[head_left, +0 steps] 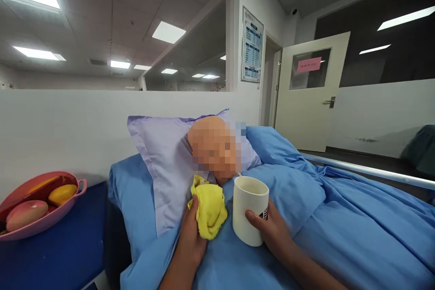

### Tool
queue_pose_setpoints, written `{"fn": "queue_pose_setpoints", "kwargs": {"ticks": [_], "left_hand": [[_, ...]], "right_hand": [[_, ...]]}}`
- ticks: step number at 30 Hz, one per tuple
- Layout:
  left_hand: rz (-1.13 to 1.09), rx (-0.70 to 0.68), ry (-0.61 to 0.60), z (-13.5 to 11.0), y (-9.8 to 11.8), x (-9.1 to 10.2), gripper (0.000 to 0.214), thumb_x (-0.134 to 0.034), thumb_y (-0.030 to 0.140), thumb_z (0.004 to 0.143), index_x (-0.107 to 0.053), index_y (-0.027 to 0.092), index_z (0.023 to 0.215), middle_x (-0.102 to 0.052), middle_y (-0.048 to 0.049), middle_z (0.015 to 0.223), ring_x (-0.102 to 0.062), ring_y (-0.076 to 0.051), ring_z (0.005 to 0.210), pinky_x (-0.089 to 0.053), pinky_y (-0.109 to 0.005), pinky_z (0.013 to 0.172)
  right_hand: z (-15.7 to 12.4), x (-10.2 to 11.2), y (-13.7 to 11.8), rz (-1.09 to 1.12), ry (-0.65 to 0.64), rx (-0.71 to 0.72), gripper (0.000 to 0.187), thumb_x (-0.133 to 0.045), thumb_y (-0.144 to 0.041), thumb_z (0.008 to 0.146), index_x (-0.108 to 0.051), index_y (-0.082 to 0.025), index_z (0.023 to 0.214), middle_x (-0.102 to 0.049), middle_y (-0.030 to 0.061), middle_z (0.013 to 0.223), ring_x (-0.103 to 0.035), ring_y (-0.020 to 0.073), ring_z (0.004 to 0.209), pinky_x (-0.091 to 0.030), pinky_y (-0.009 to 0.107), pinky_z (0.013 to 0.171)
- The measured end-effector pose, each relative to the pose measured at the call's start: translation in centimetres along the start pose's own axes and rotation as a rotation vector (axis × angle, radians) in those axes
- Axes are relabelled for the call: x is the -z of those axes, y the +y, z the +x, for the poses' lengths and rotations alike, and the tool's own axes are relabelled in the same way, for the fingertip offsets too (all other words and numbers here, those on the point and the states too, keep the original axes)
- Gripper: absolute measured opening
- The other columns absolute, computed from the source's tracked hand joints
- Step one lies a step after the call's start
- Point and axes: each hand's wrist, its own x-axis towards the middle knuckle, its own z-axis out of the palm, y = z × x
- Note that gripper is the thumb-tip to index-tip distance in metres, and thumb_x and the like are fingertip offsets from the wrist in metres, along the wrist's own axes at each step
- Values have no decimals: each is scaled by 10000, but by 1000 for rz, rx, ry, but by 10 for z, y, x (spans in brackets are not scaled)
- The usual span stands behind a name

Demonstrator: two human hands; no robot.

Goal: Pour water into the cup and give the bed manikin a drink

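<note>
My right hand (272, 231) is wrapped around a white mug (249, 210) and holds it upright just below the chin of a figure lying in bed; a thin straw-like tip shows at the mug's rim. My left hand (190, 235) grips a yellow cloth (209, 208) pressed under that chin. The figure's head rests on a lilac pillow (163, 154), and a blue blanket (356, 226) covers the body.
A pink bowl (80, 187) with fruit, among it a mango and a peach, stands on a blue bedside table (61, 244) at the left. A metal bed rail (374, 171) runs along the right. Behind are a white partition and an open door (309, 95).
</note>
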Motion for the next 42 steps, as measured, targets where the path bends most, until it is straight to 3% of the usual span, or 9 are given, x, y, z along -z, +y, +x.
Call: {"fn": "queue_pose_setpoints", "kwargs": {"ticks": [6, 23, 42], "left_hand": [[-42, -4, -48, 0, -6, 14, 491, -599, 473, 892, -580, 184, 1289, -649, -118, 1272, -576, -269, 1227, -482, -389, 1048], [-37, -62, -68, -10, -5, 14, 463, -625, 405, 895, -570, 150, 1277, -710, -104, 1134, -669, -231, 1069, -527, -347, 989], [-60, -64, -87, -9, -7, 16, 424, -612, 392, 908, -582, 146, 1252, -711, -91, 1115, -673, -217, 1040, -523, -336, 980]], "right_hand": [[-2, 9, 8, 24, -82, -60, 753, -750, -617, 666, -515, -204, 1250, -708, 118, 1054, -665, 328, 969, -561, 449, 807], [1, 19, 11, -10, -182, -72, 647, -711, -573, 741, -523, -206, 1240, -692, 106, 1081, -656, 293, 983, -544, 425, 843], [0, 17, -3, 68, -260, -196, 575, -727, -550, 736, -564, -193, 1156, -709, 122, 1029, -679, 299, 886, -560, 399, 715]]}}
